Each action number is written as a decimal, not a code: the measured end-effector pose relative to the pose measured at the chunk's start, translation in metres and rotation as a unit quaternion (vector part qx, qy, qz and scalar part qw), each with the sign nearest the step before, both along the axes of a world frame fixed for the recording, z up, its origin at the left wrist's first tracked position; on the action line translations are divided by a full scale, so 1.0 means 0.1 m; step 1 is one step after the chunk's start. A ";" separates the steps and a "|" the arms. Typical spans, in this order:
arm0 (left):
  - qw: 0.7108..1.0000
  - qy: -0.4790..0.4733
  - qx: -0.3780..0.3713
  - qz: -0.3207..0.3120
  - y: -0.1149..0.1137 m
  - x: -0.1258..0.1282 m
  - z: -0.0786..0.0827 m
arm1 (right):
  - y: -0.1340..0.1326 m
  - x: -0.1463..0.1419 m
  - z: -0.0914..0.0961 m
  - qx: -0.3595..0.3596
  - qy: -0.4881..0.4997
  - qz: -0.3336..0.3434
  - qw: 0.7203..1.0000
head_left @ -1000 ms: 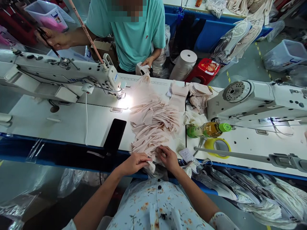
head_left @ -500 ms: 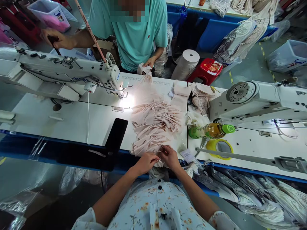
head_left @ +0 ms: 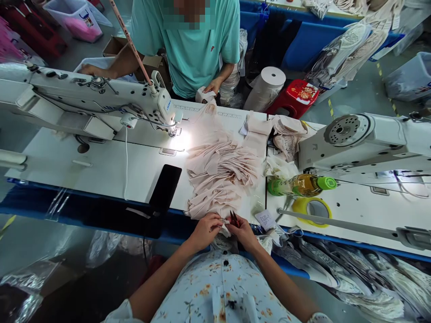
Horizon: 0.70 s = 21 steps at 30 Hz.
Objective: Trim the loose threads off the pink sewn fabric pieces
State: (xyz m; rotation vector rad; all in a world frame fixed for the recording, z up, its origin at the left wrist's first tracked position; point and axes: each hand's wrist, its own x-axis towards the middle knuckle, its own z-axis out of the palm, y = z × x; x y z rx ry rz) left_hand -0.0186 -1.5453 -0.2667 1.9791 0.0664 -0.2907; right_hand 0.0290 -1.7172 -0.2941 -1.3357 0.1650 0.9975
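"What did the left hand [head_left: 204, 231] have?"
"It pinched a bit of pale cloth [head_left: 225, 229] at the near edge of the worktop [head_left: 109, 169], just short of the heap of beige pieces [head_left: 222, 172]"
"And the right hand [head_left: 245, 235]?"
"It gripped small dark snips [head_left: 235, 219], blades toward the heap, right beside that cloth; whether it touched the cloth too, I couldn't tell"
"What lay around them?"
"A black phone [head_left: 165, 186] left of the heap; on the right, a green-capped bottle [head_left: 301, 185] and a yellow tape roll [head_left: 300, 207]"
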 end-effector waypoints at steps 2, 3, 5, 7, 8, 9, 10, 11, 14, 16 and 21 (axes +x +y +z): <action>0.999 0.020 -0.028 0.002 0.02 0.01 0.03 | -0.03 0.00 0.04 0.006 -0.013 0.033 0.999; 0.999 0.024 -0.036 0.000 0.03 0.01 0.04 | -0.05 0.01 0.06 0.004 -0.025 0.050 0.998; 0.999 0.025 -0.044 -0.010 0.06 0.01 0.04 | -0.11 0.07 0.12 -0.016 -0.047 0.083 0.995; 0.998 0.025 -0.045 -0.024 0.09 0.00 0.03 | -0.16 0.15 0.20 -0.045 -0.062 0.120 0.990; 0.998 0.025 -0.045 -0.031 0.10 0.00 0.02 | -0.17 0.20 0.23 -0.058 -0.067 0.145 0.986; 0.998 0.025 -0.044 -0.039 0.11 -0.01 0.01 | -0.18 0.24 0.26 -0.068 -0.069 0.170 0.981; 0.998 0.025 -0.043 -0.045 0.12 -0.01 0.01 | -0.18 0.28 0.29 -0.075 -0.068 0.192 0.976; 0.997 0.024 -0.042 -0.053 0.13 -0.01 0.00 | -0.17 0.31 0.31 -0.080 -0.063 0.211 0.972; 0.996 0.025 -0.040 -0.069 0.15 -0.01 0.00 | -0.11 0.37 0.35 -0.093 -0.048 0.255 0.961; 0.996 0.029 -0.039 -0.078 0.16 -0.01 0.01 | -0.07 0.38 0.35 -0.098 -0.052 0.278 0.954; 0.994 0.026 -0.036 -0.099 0.19 0.01 0.05 | -0.01 0.36 0.34 -0.118 -0.086 0.307 0.940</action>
